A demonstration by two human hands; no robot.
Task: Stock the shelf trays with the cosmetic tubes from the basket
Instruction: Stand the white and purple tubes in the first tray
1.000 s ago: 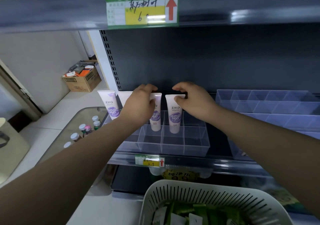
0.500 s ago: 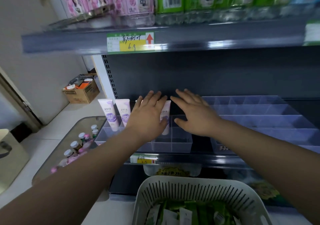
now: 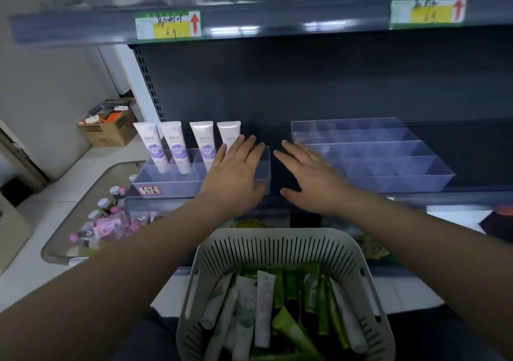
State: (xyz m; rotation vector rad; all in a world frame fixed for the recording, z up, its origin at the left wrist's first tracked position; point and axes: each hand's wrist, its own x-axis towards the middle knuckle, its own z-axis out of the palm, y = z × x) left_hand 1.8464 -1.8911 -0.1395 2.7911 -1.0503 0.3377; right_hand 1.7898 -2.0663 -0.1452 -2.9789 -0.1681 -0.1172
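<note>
Several white tubes with purple labels [image 3: 177,146] stand upright in the back row of a clear divided tray [image 3: 166,185] on the shelf. My left hand [image 3: 236,171] hovers flat over that tray's right part, fingers spread, holding nothing. My right hand [image 3: 311,177] is open too, between this tray and a larger clear divided tray [image 3: 388,171] to the right, which looks empty. Below, a pale slotted basket [image 3: 277,246] holds several green and white tubes [image 3: 263,313] lying loose.
A dark shelf above carries price tags [image 3: 168,25] and packaged goods. To the left, a glass counter [image 3: 83,216] holds small bottles and pink items. A cardboard box [image 3: 108,127] sits on the floor farther back left.
Both hands let go of the two tubes they held in the tray and drew back, opening flat. The view pulled back and tilted down, showing more of the basket.
</note>
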